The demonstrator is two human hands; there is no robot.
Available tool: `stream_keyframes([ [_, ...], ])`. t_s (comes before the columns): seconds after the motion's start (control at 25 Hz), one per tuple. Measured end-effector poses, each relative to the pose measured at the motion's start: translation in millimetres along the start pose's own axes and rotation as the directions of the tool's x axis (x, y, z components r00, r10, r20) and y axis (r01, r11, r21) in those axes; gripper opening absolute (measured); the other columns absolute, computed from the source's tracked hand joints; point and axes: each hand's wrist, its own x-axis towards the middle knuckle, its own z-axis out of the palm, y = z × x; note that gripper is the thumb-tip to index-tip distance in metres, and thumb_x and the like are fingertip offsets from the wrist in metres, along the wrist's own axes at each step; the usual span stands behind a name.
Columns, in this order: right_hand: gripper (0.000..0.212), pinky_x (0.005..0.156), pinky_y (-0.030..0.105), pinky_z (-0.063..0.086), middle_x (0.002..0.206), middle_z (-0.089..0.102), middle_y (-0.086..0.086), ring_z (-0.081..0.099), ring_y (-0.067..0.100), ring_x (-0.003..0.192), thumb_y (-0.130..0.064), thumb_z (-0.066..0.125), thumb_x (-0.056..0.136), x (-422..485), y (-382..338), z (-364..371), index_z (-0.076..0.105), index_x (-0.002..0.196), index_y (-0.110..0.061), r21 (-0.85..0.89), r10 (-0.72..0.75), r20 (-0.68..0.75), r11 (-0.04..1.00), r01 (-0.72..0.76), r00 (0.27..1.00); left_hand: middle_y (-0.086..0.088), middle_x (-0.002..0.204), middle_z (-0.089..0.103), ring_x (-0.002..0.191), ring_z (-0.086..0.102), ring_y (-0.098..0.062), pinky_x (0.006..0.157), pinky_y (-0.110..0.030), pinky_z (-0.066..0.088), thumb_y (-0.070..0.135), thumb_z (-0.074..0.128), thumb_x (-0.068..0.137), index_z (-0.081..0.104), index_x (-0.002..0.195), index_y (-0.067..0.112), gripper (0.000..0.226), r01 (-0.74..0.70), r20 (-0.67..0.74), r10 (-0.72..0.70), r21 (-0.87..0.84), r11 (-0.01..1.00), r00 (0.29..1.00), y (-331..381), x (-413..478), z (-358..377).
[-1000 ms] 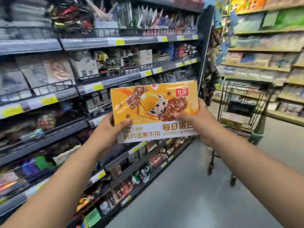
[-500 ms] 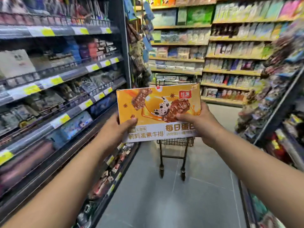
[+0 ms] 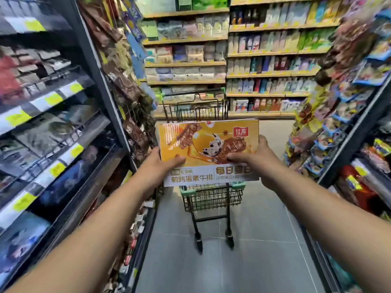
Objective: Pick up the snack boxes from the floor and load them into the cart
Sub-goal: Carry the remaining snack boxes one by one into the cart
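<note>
I hold a flat orange-and-white snack box (image 3: pixel 208 142) up in front of me with both hands. My left hand (image 3: pixel 160 166) grips its lower left edge, thumb on the front face. My right hand (image 3: pixel 257 160) grips its right edge, thumb lying across the front. Directly behind and below the box stands a black wire shopping cart (image 3: pixel 211 199) with green corner bumpers. The box hides most of the cart's basket, so its contents cannot be seen.
Stocked store shelves (image 3: pixel 53 127) line the aisle on the left and a rack of hanging snack packs (image 3: pixel 342 115) on the right. More shelves (image 3: pixel 264 60) close the far end. Grey tiled floor (image 3: pixel 254 250) runs down the aisle around the cart.
My view has turned right, from the left shelves to face down the aisle. The cart now sits centred and nearer, right behind the box. Both hands keep the same grip.
</note>
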Motion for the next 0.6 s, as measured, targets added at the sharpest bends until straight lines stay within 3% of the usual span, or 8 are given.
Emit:
stream_keyframes([
  [0.16,0.094,0.085,0.047,0.056,0.116,0.063,0.002,0.067,0.025,0.098,-0.014,0.088,0.062,99.2,13.5,0.3,0.030,0.135,-0.026,-0.041,0.033,-0.020,0.999,-0.034,0.999,-0.002,0.109,0.073,0.098,0.071,-0.025,0.093,-0.049,0.053,0.045,0.081,0.068,0.059,0.119,0.019,0.061,0.015,0.050,-0.020,0.085,0.996,0.999,-19.8,97.2,6.5],
  [0.32,0.093,0.089,0.048,0.054,0.117,0.062,0.003,0.066,0.025,0.098,-0.012,0.086,0.066,204.0,42.7,-1.5,0.027,0.136,-0.028,-0.073,0.063,-0.011,0.995,-0.064,0.998,-0.004,0.105,0.074,0.096,0.071,-0.026,0.093,-0.052,0.052,0.029,0.079,0.077,0.063,0.110,0.016,0.039,0.033,0.001,-0.034,0.134,0.990,0.999,-52.1,194.0,21.2],
  [0.44,0.098,0.093,0.046,0.052,0.121,0.060,0.004,0.064,0.025,0.104,-0.009,0.084,0.067,281.9,74.2,5.3,0.021,0.140,-0.027,-0.080,0.102,0.047,0.992,-0.098,0.994,-0.002,0.108,0.073,0.098,0.070,-0.022,0.092,-0.049,0.053,0.036,0.083,0.067,0.061,0.110,0.017,0.051,0.084,-0.092,-0.067,0.190,0.978,0.993,-84.8,257.2,30.4],
  [0.6,0.098,0.094,0.044,0.049,0.127,0.057,0.004,0.058,0.026,0.112,-0.008,0.083,0.068,369.7,124.1,26.6,0.020,0.140,-0.027,-0.093,0.228,0.110,0.971,-0.219,0.967,-0.001,0.110,0.069,0.098,0.067,-0.017,0.093,-0.045,0.053,0.027,0.086,0.069,0.055,0.117,0.015,0.059,0.252,-0.224,-0.206,0.204,0.946,0.953,-146.0,326.1,34.1],
])
